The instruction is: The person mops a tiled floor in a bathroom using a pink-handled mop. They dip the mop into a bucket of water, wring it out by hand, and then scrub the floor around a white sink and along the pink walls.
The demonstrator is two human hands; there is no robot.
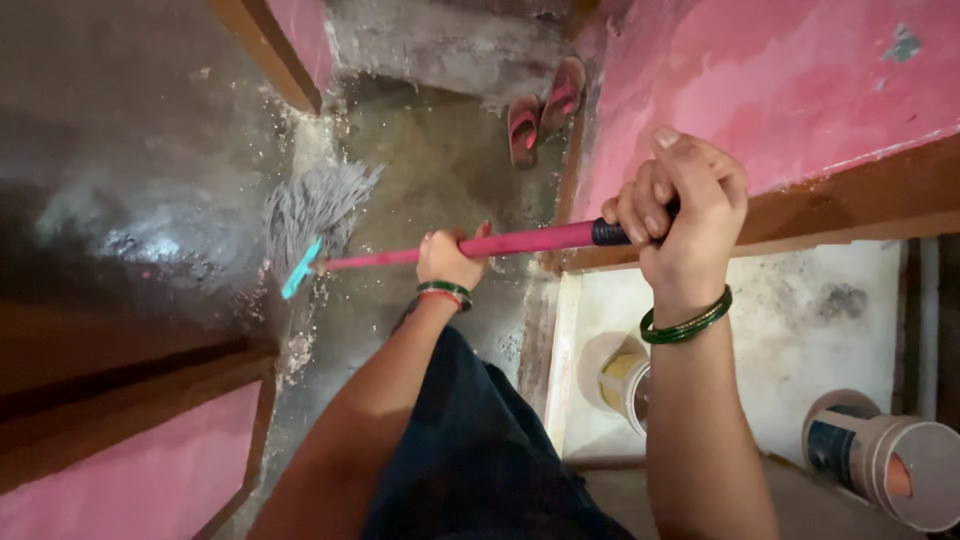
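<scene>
I hold a mop with a pink handle (520, 242) in both hands. My right hand (683, 210) is closed around the black grip at the handle's upper end and wears green bangles. My left hand (447, 258), with a green and red bangle, grips the handle lower down. The grey string mop head (315, 205) with its teal clamp rests on the wet grey floor (150, 200) near a doorway corner.
A pair of pink sandals (545, 108) lies on the floor beyond the mop. Pink walls (800, 80) with brown trim stand on both sides. Two white buckets (625, 378) (900, 460) sit on a pale ledge at the lower right.
</scene>
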